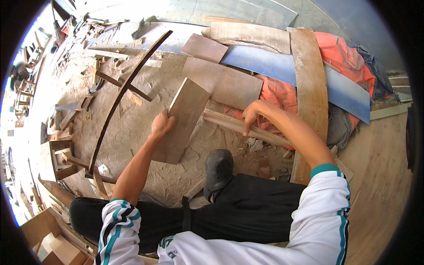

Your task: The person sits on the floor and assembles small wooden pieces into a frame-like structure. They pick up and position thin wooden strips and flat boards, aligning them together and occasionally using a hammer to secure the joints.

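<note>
Curved dark strip (122, 90) at left. Left hand (162, 125) clasping left edge of flat brown board (184, 119), board angled between hands. Right hand (252, 115): fingers bent down at narrow plank (223, 120), grip cannot be confirmed. Further right, wide plank (312, 84) across blue sheet (265, 65).

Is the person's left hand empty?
No, the left hand is gripping a flat brown board by its edge.

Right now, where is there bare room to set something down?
Mostly bare: sandy ground between the curved dark strip and the board in the left hand; the plywood sheet right of the right sleeve. Crowded: upper right, boards over orange cloth; upper left, wood scraps.
</note>
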Available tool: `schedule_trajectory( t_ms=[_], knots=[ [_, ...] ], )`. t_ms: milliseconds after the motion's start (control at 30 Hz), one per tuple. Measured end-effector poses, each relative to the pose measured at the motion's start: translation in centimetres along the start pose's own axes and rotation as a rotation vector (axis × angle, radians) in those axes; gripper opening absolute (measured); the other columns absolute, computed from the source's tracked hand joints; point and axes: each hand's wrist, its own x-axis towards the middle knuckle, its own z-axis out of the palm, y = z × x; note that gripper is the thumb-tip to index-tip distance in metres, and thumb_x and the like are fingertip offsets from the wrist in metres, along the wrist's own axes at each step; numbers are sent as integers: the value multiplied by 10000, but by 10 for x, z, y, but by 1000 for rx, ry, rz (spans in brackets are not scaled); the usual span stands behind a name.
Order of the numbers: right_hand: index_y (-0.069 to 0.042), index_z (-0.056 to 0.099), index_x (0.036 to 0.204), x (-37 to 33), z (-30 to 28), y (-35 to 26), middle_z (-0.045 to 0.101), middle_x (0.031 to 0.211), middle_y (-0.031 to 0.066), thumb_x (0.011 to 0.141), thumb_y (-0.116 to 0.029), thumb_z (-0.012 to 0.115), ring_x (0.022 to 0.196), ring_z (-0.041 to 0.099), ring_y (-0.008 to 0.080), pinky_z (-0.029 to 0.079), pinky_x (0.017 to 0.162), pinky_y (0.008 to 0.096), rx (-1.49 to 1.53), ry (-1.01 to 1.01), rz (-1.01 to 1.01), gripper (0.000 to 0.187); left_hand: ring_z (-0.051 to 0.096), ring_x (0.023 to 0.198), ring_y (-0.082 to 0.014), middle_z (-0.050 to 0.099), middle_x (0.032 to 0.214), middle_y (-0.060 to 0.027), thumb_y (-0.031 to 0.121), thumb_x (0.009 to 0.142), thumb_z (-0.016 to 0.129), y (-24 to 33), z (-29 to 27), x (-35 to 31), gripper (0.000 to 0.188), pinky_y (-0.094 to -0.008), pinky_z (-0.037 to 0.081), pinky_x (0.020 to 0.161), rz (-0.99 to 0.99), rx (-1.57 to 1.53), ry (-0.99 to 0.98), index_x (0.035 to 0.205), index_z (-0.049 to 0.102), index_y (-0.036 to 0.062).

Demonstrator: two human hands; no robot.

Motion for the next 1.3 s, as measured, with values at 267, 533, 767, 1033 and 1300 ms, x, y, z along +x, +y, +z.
schedule_trajectory(
  t_ms=[267,533,767,1033,1300],
  knots=[
    [10,540,1267,18,-20,17,542,1318,235,776,-624,698,1110,593,379,457,964,498,370,489,-187,818,614,900,-484,627,892,-330,376,832,536,-39,11,-24,452,-524,452,787,-28,-64,66,971,606,-48],
    [-39,275,1474,83,-70,20,360,1485,204,699,-523,791,1378,329,387,328,1105,518,72,1345,12,1048,663,875,-430,661,857,-299,569,871,567,-62,2,-46,646,-479,486,779,-126,-83,119,997,645,-60],
    [-30,265,1486,76,-95,18,378,1491,208,614,-548,843,1368,371,379,322,1129,483,146,1252,48,1168,668,898,-420,668,894,-295,578,883,560,-71,-6,-59,667,-472,496,788,-215,-89,78,1051,644,-62],
    [-11,674,1121,26,-106,29,672,1112,240,657,-551,801,1052,651,336,495,919,421,260,931,-240,724,667,929,-403,678,940,-276,584,888,555,-91,-8,-68,644,-468,504,806,-252,-124,110,1071,656,-25],
    [-51,664,1035,8,-28,-11,693,950,231,811,-429,675,918,665,384,503,783,491,-134,1261,-437,439,657,959,-410,687,965,-249,597,909,506,-90,-14,-65,644,-472,503,837,-267,-132,76,1048,658,-13]
  ],
)
